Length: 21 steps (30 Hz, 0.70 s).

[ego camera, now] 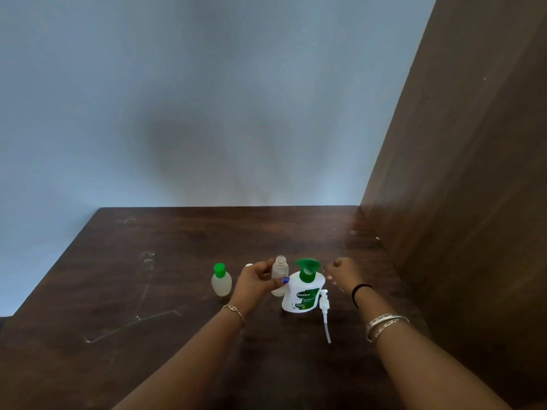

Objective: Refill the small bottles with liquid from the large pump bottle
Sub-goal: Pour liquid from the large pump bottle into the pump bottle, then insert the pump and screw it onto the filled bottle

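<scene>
left fingers [283, 280] wrapped on open bottle [279, 272], upright above bench [177, 247], touching pump bottle [302, 294] | right hand [340, 275] loose, empty | we judge bottle light, slick, squashy: hold mid-body | capped bottle [221, 280] left, dip tube [325, 316] right, both near

The dark wooden desk [124, 276] lies open on its left and far side. A brown wooden side panel [461, 173] walls the right. The white, green-pumped bottle [302, 294] and loose white pump tube [325, 315] crowd the centre.
</scene>
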Available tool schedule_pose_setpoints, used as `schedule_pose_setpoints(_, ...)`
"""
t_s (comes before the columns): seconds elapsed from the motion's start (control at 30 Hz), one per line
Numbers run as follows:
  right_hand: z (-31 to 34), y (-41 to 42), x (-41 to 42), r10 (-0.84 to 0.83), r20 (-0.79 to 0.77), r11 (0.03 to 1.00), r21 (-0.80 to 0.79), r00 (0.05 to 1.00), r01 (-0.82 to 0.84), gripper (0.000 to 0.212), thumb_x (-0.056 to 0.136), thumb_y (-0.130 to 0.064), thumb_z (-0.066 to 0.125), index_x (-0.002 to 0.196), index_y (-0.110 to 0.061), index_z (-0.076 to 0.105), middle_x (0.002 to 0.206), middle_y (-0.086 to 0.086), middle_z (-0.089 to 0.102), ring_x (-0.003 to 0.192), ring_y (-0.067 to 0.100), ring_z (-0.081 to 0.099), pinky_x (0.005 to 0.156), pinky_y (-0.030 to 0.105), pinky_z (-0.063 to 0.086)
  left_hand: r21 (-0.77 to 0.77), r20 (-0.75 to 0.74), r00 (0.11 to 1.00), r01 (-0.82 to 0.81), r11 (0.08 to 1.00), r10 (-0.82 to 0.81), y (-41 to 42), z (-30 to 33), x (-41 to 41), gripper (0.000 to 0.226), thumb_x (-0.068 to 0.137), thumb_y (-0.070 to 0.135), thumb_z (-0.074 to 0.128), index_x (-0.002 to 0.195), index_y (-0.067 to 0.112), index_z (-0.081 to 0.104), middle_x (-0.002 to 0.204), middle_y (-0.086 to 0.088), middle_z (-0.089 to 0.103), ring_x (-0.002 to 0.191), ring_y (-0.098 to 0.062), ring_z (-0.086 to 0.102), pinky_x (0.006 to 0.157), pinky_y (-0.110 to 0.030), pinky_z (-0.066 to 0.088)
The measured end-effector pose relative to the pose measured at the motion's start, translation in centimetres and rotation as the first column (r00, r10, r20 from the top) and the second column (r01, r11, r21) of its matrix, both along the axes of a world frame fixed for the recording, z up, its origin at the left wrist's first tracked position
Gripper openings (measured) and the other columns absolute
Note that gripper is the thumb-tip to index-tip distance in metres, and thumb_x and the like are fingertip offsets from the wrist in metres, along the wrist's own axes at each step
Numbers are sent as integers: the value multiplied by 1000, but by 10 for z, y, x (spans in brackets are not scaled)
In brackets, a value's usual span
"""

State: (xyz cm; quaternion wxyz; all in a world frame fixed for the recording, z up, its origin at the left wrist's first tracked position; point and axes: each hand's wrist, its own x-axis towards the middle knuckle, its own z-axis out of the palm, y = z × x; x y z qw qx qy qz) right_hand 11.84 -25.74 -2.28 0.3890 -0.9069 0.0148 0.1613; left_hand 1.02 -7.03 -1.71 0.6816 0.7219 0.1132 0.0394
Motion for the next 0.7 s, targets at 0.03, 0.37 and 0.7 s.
schedule_pose_setpoints(0.03,-11,-5,-2,-13,-8,998,-63,1000,13,31,80,-8,53,51,-13,44,56,10,48,58,21,46,57,31,35,-2,7,1000,4,1000,-4,-1,2,-1,47,72,-3,70,116,5,59,103,-5,65,74,10,64,74,-11,53)
schedule_pose_setpoints(0.37,-43,-9,-36,-42,-76,963,-270,996,20,19,78,-37,66,82,-18,63,104,9,67,98,29,63,72,29,46,-11,3,999,41,999,-40,-11,13,-12,46,71,-1,72,115,6,60,105,-4,67,88,-4,64,88,-25,53)
schedule_pose_setpoints(0.7,-36,-14,-32,-115,-69,965,-246,991,95,29,69,-31,70,88,-9,70,101,15,68,97,33,64,67,28,43,-14,-19,998,67,998,-67,-18,14,-13,46,72,1,71,116,7,59,114,-10,66,105,-19,63,94,-32,51)
